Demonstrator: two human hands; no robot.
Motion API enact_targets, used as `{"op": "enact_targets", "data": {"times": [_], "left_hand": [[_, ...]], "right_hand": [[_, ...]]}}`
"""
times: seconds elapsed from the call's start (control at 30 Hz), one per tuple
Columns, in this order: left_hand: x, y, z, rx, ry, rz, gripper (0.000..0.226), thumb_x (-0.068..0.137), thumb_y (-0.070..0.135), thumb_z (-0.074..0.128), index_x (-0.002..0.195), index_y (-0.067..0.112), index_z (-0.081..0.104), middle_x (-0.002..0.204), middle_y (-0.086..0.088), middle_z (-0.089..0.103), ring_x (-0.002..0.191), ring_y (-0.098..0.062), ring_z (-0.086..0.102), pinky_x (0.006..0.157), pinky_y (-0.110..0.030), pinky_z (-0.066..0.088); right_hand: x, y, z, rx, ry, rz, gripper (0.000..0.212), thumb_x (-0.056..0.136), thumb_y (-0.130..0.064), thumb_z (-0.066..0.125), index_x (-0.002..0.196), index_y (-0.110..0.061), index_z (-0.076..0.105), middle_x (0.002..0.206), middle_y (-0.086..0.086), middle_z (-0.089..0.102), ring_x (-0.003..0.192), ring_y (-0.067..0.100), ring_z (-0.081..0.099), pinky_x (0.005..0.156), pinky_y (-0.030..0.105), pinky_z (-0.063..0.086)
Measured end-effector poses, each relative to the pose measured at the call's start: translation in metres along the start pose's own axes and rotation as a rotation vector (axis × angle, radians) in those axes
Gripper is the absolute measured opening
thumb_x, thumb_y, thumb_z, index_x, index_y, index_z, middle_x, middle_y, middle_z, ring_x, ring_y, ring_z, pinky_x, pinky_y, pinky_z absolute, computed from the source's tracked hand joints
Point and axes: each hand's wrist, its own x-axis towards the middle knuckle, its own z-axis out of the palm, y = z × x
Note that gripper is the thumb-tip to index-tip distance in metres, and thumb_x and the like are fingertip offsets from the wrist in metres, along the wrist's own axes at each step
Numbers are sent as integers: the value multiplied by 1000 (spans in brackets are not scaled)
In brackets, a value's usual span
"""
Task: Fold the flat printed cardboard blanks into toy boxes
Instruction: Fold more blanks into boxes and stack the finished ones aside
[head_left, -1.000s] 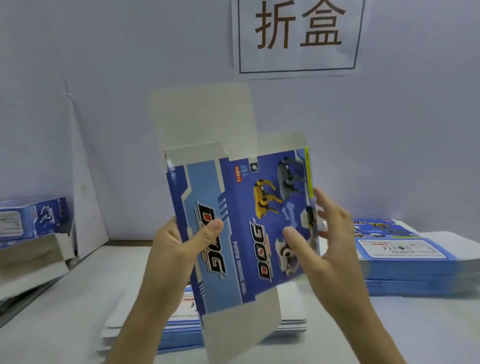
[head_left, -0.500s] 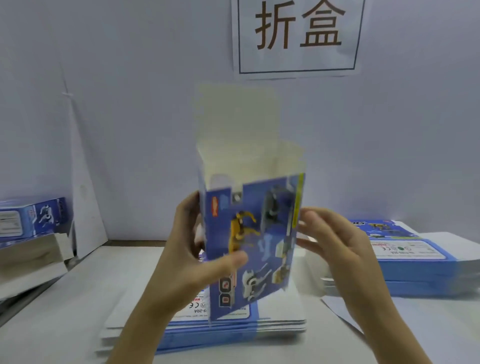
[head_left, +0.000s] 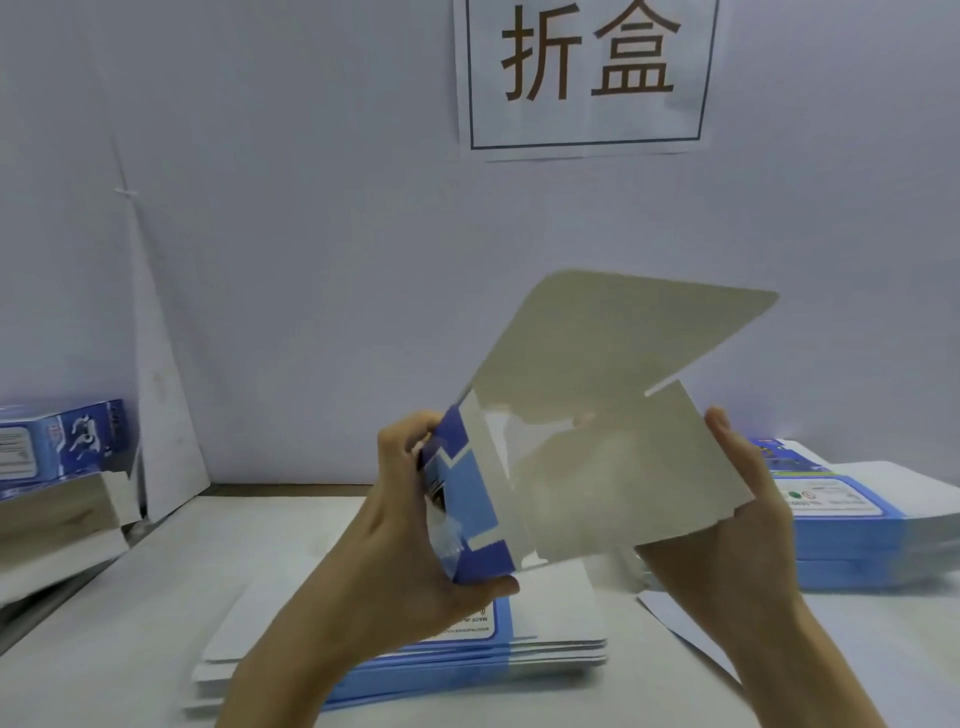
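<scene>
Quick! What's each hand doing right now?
Left hand: holding the blue printed cardboard box.
Right hand: open, pressing the box's grey inner flap.

Bright, even, bluish-white light, probably from overhead; I see only soft, faint shadows on the table (head_left: 182, 571). The box (head_left: 597, 467) is smeared by motion blur, its print unreadable. The wall sign (head_left: 587, 73) is sharp. Frame edges bend slightly.

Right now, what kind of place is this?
Probably a box-folding workbench: a white paper wall sign reads "fold boxes" in Chinese, stacks of flat blue printed cardboard blanks lie on the white table, and a folded blue box sits at the left.
</scene>
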Motion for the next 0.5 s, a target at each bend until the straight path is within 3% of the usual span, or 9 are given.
{"op": "enact_targets", "data": {"times": [0.03,0.07,0.1,0.13,0.17,0.2,0.27,0.4,0.5], "left_hand": [[0,-2,1,-1,-17,21,58,76,13,76,114,23,33,111,28,55,97,7,52,102,-8,29],[1,-3,0,4,-13,26,58,74,10,77,112,21,34,109,23,57,97,6,54,102,-13,34],[2,2,-2,-39,8,35,49,72,3,78,102,13,40,99,10,61,92,-1,59,89,-33,46],[4,1,-4,-46,0,69,50,65,4,81,95,7,42,94,4,61,88,-2,63,84,-42,49],[-2,2,-7,-7,-45,153,62,56,16,83,100,9,40,100,3,60,92,2,63,73,-38,54],[-2,4,-8,71,-84,260,80,53,27,83,113,19,31,110,5,56,99,6,60,68,-20,56],[-12,1,-11,139,-109,357,88,56,35,81,119,40,19,120,9,50,106,7,55,70,0,44],[-12,2,-8,149,-80,457,97,59,24,91,122,42,19,120,12,50,97,3,57,72,1,41],[-11,3,-4,151,-111,478,102,55,16,90,123,41,18,119,29,44,93,8,55,70,2,41]], "right_hand": [[-1,0,1,-18,-3,6,34,69,-48,71,86,-19,78,89,1,74,83,14,71,69,20,55],[-2,-1,4,-39,-11,12,27,72,-46,67,79,-22,78,81,-2,74,76,9,70,64,17,54],[-3,-3,6,-66,-24,17,26,76,-43,58,69,-26,77,69,-7,71,64,4,67,57,13,51],[-5,-4,8,-99,-17,26,34,79,-39,48,59,-29,74,59,-11,66,54,0,63,49,10,47],[-6,-5,9,-131,-3,35,41,81,-36,42,53,-30,71,53,-12,63,47,-1,59,44,10,44],[-8,-6,9,-153,5,37,43,82,-35,41,51,-30,70,51,-13,61,45,-1,57,42,10,43],[-8,-6,8,-183,-15,33,41,86,-33,44,57,-29,73,56,-11,64,48,0,60,43,11,44],[-7,-9,4,-271,5,84,27,74,-39,56,72,-24,79,73,-2,73,61,8,68,49,17,50],[-6,-11,-3,-557,74,157,16,75,-29,69,85,-22,78,81,1,74,67,12,68,57,24,53]]}}
